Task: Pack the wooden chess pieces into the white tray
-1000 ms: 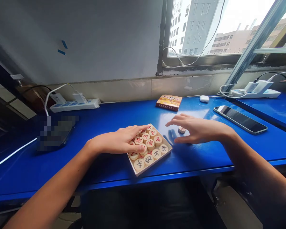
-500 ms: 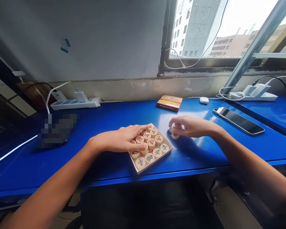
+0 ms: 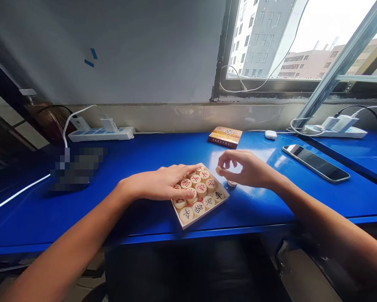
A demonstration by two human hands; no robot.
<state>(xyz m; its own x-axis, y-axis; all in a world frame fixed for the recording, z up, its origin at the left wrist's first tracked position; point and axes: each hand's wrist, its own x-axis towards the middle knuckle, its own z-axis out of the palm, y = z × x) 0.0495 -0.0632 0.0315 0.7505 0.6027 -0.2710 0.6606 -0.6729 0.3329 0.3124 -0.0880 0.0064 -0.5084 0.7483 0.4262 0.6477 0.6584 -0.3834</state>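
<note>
1 pc (image 3: 219,170) newly up in R grip (image 3: 247,167), 2nd pc (image 3: 231,184) below (L grip (image 3: 163,183) flat atop tray (image 3: 206,211))

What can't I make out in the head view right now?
All in the head view:
Mark on the held piece: turned away or covered by the right hand.
Top of the loose piece: mostly behind that hand.
Far-left part of the box: under the left hand.
Dark item at left: pixelated.
</note>
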